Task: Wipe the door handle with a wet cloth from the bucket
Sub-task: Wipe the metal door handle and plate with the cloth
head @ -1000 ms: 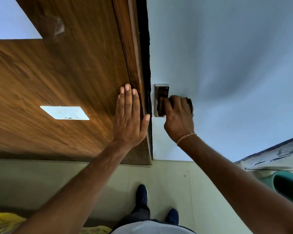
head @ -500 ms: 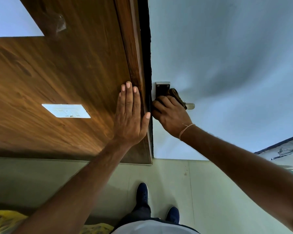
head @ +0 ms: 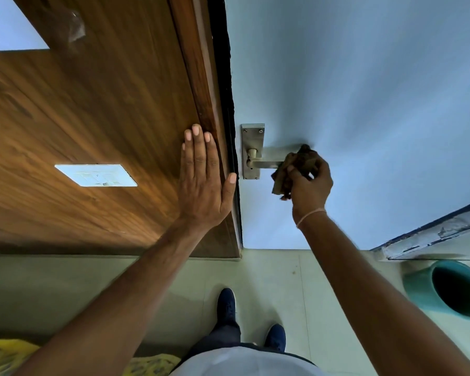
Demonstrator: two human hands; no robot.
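Wiping had moved outward: the right hand (head: 311,183), at the backplate half a second earlier, now pinched the crumpled brown wet cloth (head: 293,165) around the free end of the brushed-metal lever door handle (head: 266,163). The left hand (head: 205,180), fingers together, stayed flat on the wooden panel (head: 92,109). The teal bucket (head: 445,289) sat right. No writing was legible.

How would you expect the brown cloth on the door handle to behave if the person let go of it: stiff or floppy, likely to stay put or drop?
Probably floppy: the cloth bunches in folds inside the right hand. It would likely drop, since it is only draped round the narrow handle.
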